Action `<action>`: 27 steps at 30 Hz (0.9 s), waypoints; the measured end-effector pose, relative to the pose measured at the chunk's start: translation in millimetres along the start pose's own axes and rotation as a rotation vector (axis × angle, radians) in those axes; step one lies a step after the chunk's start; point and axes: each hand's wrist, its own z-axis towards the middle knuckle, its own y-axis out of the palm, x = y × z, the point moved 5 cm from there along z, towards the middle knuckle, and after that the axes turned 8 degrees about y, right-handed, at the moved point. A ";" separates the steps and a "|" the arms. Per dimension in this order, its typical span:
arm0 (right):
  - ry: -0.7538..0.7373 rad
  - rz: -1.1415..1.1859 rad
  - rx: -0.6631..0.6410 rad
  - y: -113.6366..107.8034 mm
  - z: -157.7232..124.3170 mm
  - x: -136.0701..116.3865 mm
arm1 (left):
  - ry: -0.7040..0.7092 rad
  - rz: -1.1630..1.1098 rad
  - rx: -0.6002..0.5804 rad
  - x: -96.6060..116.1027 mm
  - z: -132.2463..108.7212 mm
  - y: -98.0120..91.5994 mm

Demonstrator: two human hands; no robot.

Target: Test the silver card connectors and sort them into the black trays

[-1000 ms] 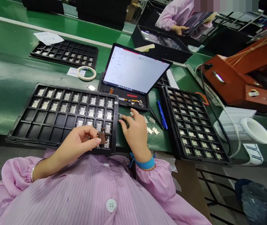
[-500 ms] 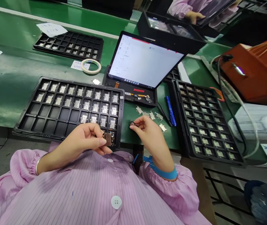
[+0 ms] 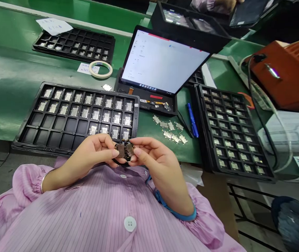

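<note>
My left hand (image 3: 95, 154) pinches a small circuit board (image 3: 120, 149) with a brownish metal face, just over the near right corner of the black tray (image 3: 70, 126). Beside it, the thumb and fingers of my right hand (image 3: 162, 164) are closed on a second small circuit board (image 3: 130, 149), tilted against the first. The two boards overlap or touch; I cannot tell which. Small silver-faced boards fill the tray's far rows and the right part of its third row. Several loose silver pieces (image 3: 171, 126) lie on the green table right of the tray.
A tablet with a lit screen (image 3: 162, 64) stands behind in a black box. A blue marker (image 3: 192, 120) lies beside another filled tray (image 3: 237, 131) on the right. Farther back are a tape roll (image 3: 91, 70) and a partly filled tray (image 3: 97, 39). A co-worker's hand shows top right.
My right hand has moved left from the table with its small board and met my left hand. More loose silver pieces show where it was. The view has shifted slightly.
</note>
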 end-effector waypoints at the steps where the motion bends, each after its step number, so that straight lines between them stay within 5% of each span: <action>1: 0.008 0.002 -0.013 2.0 0.2 1.4 | 0.009 0.003 -0.001 0.3 -0.4 0.0; 10: 0.129 -0.051 -0.140 7.4 -5.9 6.7 | -0.003 -0.017 -0.031 3.5 -2.2 1.9; 27: -0.140 -0.146 -0.034 5.7 -13.0 2.2 | -0.046 -0.070 0.000 0.8 -3.3 2.9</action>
